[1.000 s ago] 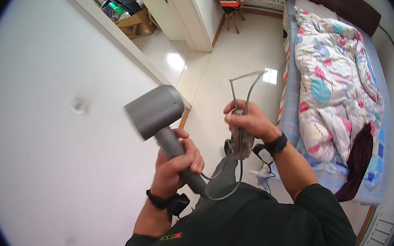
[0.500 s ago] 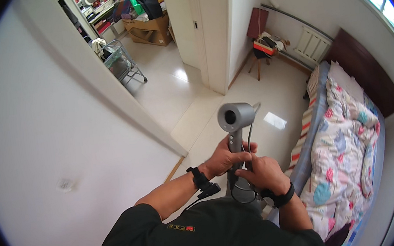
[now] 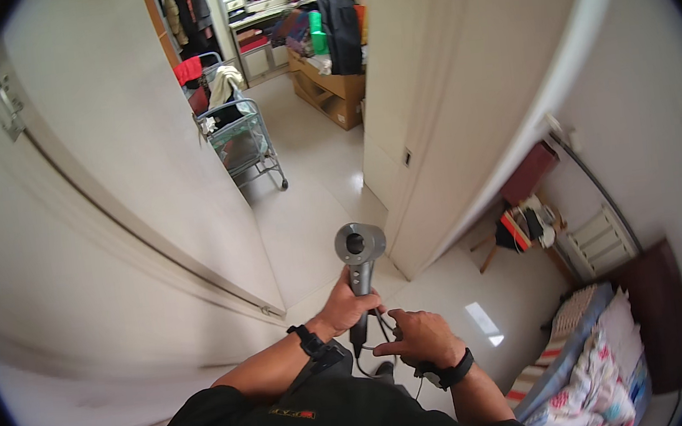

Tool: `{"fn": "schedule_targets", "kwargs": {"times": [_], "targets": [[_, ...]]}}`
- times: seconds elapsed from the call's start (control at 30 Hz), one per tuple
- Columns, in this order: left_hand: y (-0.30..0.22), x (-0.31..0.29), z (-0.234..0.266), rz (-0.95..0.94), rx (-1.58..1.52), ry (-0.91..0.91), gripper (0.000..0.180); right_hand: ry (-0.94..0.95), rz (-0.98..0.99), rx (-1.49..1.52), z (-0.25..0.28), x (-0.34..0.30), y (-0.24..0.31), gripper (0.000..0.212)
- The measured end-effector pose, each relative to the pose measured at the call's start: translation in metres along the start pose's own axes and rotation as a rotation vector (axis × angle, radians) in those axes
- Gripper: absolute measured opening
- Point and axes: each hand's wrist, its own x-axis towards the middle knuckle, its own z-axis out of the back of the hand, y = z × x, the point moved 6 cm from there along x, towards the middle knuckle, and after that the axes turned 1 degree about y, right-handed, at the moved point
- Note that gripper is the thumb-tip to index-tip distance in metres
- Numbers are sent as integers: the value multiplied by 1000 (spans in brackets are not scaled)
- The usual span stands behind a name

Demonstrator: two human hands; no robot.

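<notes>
A grey hair dryer (image 3: 359, 244) stands upright in front of me, its round open end facing up towards me. My left hand (image 3: 345, 305) is wrapped round its handle below the buttons. Just right of the handle is my right hand (image 3: 427, 339), fingers curled on the dryer's dark cord (image 3: 383, 322) and thumb pointing left. Part of that grip is hidden by the hand itself. Below both hands the cord hangs in a loop. Each wrist wears a black band.
Ahead, a doorway opens between a white wall and a door frame (image 3: 431, 118). Beyond it are a wheeled metal cart (image 3: 241, 136) with clothes and a cardboard box (image 3: 330, 96). At right stand a stool (image 3: 519, 226) holding items and a bed (image 3: 587, 378) with patterned bedding.
My view has turned right to left, towards the doorway, and the bed has slid to the lower right. My right hand has moved slightly away from the dryer's handle; my left still grips it.
</notes>
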Motion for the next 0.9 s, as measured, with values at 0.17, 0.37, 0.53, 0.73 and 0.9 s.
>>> {"fn": "schedule_targets", "kwargs": {"times": [0.17,0.37,0.53,0.73,0.9], "targets": [[-68,124,112,-65,162,-129,96,-39,-20,177,61,162,-56,87],[-148,277,248,0,278,-226,73,-114,-206,324,114,340,-102,66],[-236,381,335,105,154,-332,46,-202,-230,314,180,472,-101,60],[-334,539,430,-75,198,-394,45,-241,-212,337,251,676,-138,59],[-417,654,516,-239,161,-548,44,-227,-212,267,310,862,-174,61]]}}
